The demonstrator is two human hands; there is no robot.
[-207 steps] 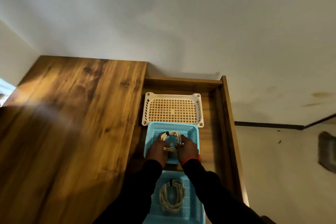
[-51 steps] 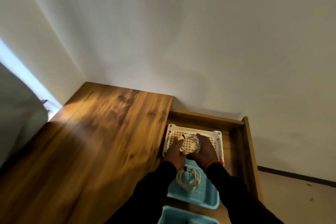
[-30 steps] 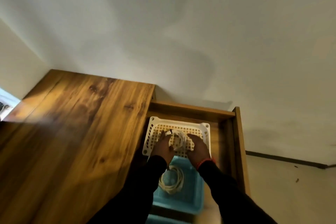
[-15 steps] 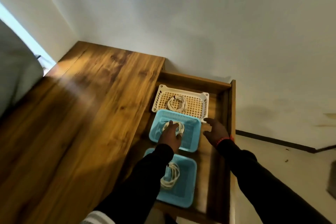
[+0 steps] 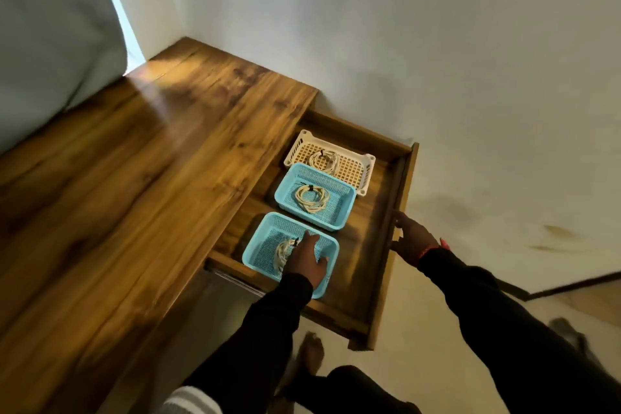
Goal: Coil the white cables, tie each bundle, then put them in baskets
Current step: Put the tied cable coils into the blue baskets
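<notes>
Three baskets stand in a row inside an open wooden drawer (image 5: 369, 279). The far white basket (image 5: 356, 175) holds a coiled white cable (image 5: 324, 160) with a black tie. The middle blue basket (image 5: 339, 215) holds a second tied coil (image 5: 311, 198). The near blue basket (image 5: 258, 245) holds a third coil (image 5: 282, 252), partly hidden under my left hand (image 5: 307, 260). That hand lies flat in the basket with fingers spread. My right hand (image 5: 411, 239) grips the drawer's front panel (image 5: 396, 212).
A long wooden countertop (image 5: 134, 195) runs to the left of the drawer, against a white wall. A grey curtain (image 5: 43, 44) hangs at the far left. My bare feet (image 5: 311, 353) stand on the pale floor below the drawer.
My left hand moved back from the middle blue basket to the near one. My right hand moved from inside the drawer to its front panel. The view pulled back.
</notes>
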